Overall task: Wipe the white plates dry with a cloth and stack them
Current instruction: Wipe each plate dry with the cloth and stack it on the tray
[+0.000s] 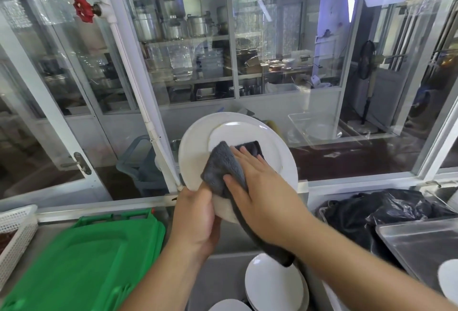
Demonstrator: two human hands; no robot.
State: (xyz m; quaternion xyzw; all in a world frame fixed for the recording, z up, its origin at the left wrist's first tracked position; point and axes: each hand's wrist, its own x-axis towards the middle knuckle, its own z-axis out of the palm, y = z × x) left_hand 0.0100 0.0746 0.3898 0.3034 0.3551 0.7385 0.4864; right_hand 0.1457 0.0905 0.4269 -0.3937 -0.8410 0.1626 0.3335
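Slippage is the main risk. The left hand (195,219) grips the raised white plate (235,152) by its lower rim only, fingers curled round the edge at about 7 o'clock on the disc. The right hand (257,187) lies flat, fingers fairly straight, pressing the grey cloth (220,169) against the plate's underside, where the foot ring shows. If the glaze is wet, a hard push from the right hand could lever the plate out of that one-sided hold. It would likely fall onto the white plates (275,286) stacked below, at 6 o'clock in the view, and chip both. The cloth's loose tail hangs down under the right wrist toward that stack, touching or almost touching its top plate, and could snag or drag over it when the plate is lowered.

Plate and hands are up in front of the glass partition (173,50), well above the steel counter. At 7 to 8 o'clock lie green plastic trays (81,261), and beyond them, at 9 o'clock, a white mesh basket (14,231). At 3 to 4 o'clock sit a black bag (379,211) and a steel tray (421,244), with the edge of another white dish (449,278) at the frame's right border. A red valve handle (83,8) sits on a white pipe at 10 o'clock. Nothing blocks the path down to the stack except the cloth's tail.
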